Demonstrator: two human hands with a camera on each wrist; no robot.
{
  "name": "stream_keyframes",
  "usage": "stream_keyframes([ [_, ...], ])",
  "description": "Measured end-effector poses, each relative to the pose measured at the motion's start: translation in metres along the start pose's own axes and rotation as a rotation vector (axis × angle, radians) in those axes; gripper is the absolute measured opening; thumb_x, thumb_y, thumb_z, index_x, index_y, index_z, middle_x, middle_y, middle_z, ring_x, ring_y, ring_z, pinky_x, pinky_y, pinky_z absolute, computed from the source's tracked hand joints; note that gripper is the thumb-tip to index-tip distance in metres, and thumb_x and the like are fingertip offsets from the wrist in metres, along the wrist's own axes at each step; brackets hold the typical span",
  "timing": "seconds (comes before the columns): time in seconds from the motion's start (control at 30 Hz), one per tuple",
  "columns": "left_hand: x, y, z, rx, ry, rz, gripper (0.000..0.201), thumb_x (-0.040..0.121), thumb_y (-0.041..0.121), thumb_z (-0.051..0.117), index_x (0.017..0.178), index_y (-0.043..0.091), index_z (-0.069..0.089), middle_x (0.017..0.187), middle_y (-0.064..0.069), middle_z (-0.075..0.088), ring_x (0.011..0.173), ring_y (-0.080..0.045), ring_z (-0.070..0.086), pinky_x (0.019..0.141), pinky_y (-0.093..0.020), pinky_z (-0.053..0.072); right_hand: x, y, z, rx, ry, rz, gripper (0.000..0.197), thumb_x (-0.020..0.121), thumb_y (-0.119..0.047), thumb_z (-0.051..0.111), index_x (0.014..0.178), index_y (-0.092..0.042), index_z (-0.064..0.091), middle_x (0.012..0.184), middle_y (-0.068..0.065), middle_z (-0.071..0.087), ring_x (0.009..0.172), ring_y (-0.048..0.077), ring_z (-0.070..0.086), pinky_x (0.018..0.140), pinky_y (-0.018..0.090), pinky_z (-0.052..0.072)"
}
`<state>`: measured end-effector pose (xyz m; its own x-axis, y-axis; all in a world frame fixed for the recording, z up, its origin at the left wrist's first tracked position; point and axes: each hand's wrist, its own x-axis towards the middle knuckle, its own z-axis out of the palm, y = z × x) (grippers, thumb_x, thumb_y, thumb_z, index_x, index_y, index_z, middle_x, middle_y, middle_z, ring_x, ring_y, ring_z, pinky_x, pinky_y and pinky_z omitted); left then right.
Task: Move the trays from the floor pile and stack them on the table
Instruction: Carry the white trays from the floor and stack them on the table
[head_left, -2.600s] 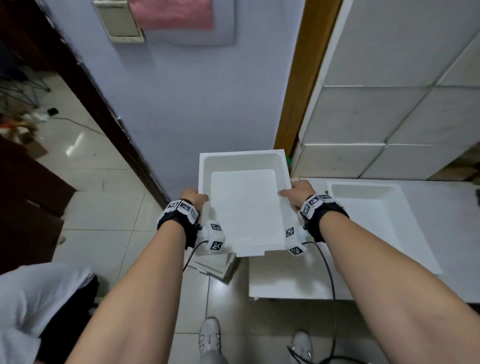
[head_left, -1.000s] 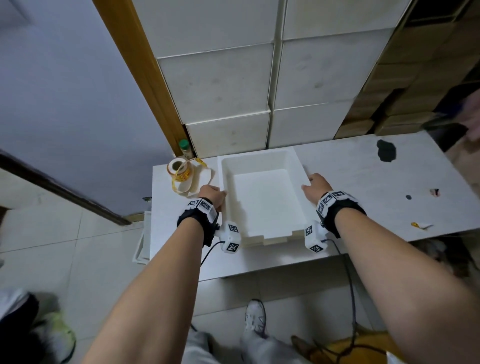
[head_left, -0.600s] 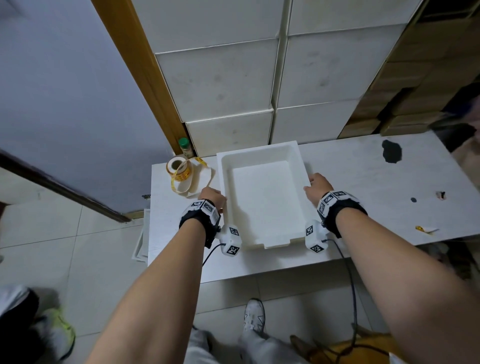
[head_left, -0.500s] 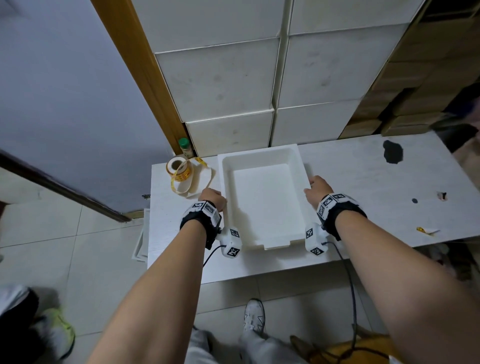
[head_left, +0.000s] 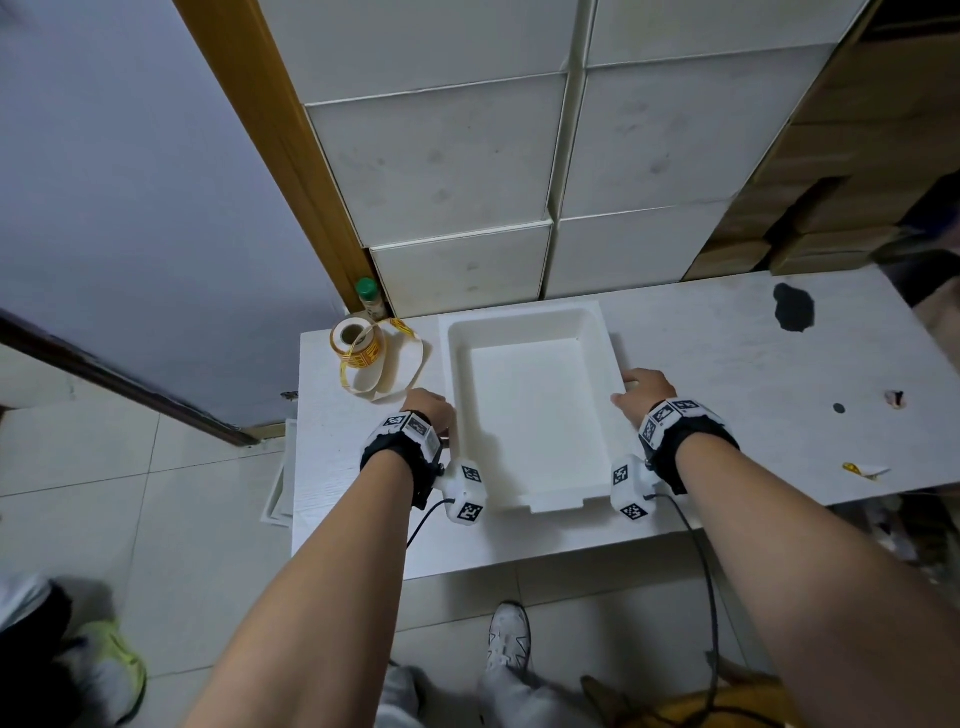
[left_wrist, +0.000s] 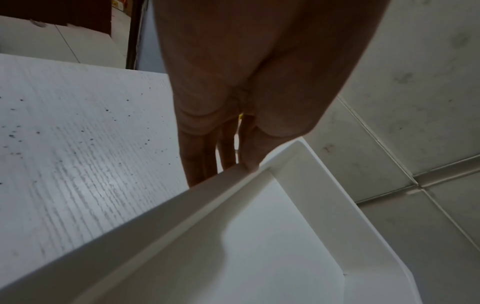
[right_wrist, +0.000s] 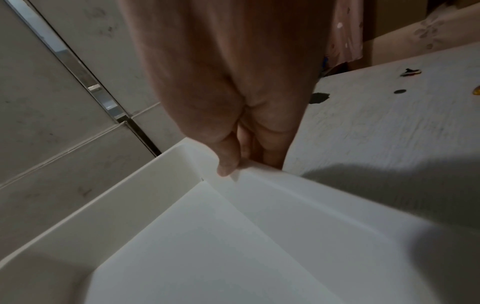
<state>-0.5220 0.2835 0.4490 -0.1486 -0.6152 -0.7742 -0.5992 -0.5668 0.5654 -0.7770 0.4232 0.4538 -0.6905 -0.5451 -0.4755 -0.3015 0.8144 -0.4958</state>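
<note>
Both hands (head_left: 535, 402) grip tray (head_left: 530, 410) side rims

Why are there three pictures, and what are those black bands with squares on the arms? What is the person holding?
Those bands carry little cameras. The big picture comes from a camera on the person's head, looking down; the other two look along each wrist. The left hand and right hand hold the two long sides of a white tray over a white table. In the wrist pictures the fingers curl over the tray's rim. Also on the table: a roll of yellow tape, a small green-capped bottle and a dark patch.
</note>
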Motion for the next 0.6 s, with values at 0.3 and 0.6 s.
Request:
stream_keyframes([
  [0.3, 0.001, -0.003, 0.002, -0.098, 0.019, -0.031, 0.019, 0.093, -0.005, 0.053, 0.079, 0.008, 0.055, 0.098, -0.020, 0.061, 0.089, -0.033, 0.064, 0.087, -0.050, 0.057, -0.002, -0.004, 0.003, -0.061, 0.044, 0.021, 0.026, 0.086, -0.005, 0.065, 0.110, 0.002, 0.069, 0.114, 0.019, 0.069, 0.107, 0.036, 0.063, 0.089, 0.036, 0.051],
  [0.6, -0.023, -0.003, -0.037, 0.017, 0.081, 0.037, 0.017, 0.093, 0.005, 0.053, 0.103, -0.002, 0.065, 0.091, -0.016, 0.065, 0.075, -0.030, 0.062, 0.076, -0.038, 0.055, -0.006, -0.038, 0.012, -0.162, 0.206, 0.009, 0.043, 0.090, -0.017, 0.062, 0.124, 0.002, 0.045, 0.128, 0.024, 0.055, 0.121, 0.040, 0.052, 0.106, 0.048, 0.039],
])
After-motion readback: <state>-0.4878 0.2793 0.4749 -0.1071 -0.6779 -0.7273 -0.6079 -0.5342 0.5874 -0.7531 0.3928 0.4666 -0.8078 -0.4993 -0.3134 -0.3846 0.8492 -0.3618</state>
